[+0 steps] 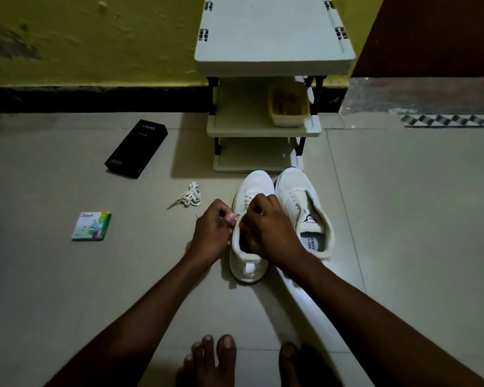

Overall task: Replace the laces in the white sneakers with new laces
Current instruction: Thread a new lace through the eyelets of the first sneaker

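Upper left, black box (136,148): "vivo". Left, green packet (91,226): "Odonil". Centre, fingers (224,212) of left hand (210,235) and right hand (269,229) curled tight onto white sneaker (249,265) lacing.

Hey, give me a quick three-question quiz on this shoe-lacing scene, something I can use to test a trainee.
1. True or false: the left hand and the right hand are both at the same sneaker.
2. The loose lace bundle lies: A) on the floor, left of that sneaker; B) inside a black box; C) on a shelf.
3. Fill in: the basket sits on the rack's ______ shelf.

Key: 1 true; 2 A; 3 middle.
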The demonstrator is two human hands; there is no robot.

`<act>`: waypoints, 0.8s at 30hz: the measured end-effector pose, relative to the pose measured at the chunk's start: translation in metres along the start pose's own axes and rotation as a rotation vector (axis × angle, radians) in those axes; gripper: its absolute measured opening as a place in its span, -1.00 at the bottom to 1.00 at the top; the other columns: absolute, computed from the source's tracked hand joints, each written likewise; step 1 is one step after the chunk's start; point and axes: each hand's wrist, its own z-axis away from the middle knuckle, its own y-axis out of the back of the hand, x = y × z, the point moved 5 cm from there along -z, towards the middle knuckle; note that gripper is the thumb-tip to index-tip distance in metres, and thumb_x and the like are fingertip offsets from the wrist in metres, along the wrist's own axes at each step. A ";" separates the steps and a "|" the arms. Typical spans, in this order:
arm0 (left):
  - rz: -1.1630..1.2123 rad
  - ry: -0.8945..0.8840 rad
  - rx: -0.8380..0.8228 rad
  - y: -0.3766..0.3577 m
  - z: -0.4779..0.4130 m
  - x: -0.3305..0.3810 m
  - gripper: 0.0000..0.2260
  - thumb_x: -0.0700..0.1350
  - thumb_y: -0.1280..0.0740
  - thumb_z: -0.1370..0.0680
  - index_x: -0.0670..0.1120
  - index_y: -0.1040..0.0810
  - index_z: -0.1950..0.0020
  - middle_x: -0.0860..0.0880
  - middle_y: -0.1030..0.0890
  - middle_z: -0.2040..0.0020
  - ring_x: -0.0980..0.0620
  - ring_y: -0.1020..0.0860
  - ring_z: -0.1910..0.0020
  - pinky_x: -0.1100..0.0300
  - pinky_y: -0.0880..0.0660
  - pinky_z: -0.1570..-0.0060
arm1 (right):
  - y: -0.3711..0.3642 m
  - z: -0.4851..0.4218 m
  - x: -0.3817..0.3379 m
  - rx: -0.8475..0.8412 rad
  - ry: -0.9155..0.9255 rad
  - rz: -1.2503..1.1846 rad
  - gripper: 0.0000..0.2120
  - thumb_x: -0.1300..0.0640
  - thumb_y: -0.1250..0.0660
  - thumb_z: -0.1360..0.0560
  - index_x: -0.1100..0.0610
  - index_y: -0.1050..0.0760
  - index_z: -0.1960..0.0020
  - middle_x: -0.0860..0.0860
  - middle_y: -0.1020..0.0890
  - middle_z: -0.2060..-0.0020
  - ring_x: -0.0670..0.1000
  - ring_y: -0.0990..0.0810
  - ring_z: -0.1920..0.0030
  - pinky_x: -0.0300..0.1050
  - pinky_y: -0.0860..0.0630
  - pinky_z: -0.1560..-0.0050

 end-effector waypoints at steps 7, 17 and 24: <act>0.489 0.248 0.290 0.032 -0.008 -0.007 -0.86 -0.28 -0.08 -0.70 -0.15 -0.39 -0.02 -0.18 -0.65 0.19 0.02 -0.59 0.44 0.19 -0.54 0.36 | 0.003 0.005 0.002 -0.008 -0.010 -0.035 -0.79 0.00 -0.38 -0.47 0.14 -0.63 0.17 0.07 -0.51 0.11 0.13 -0.48 0.04 0.01 -0.51 0.11; -0.586 -0.484 -0.238 0.042 -0.013 0.013 -0.91 -0.01 -0.43 -0.58 0.00 -0.67 0.07 0.09 -0.46 -0.04 0.06 -0.41 -0.06 0.08 -0.49 -0.01 | 0.002 0.007 0.006 -0.022 -0.038 -0.100 -0.76 0.13 -0.53 -0.34 0.13 -0.58 0.03 0.05 -0.54 0.01 0.11 -0.49 -0.04 0.00 -0.55 0.15; 0.588 0.038 0.031 0.036 -0.005 0.022 -0.66 -0.10 -0.06 -0.75 -0.21 -0.36 0.18 -0.12 -0.44 0.38 -0.02 -0.41 0.46 0.04 -0.48 0.27 | -0.003 0.012 0.009 -0.001 -0.145 -0.144 -0.67 0.19 -0.49 -0.37 0.19 -0.44 -0.04 0.11 -0.52 0.02 0.16 -0.49 0.03 0.08 -0.50 0.11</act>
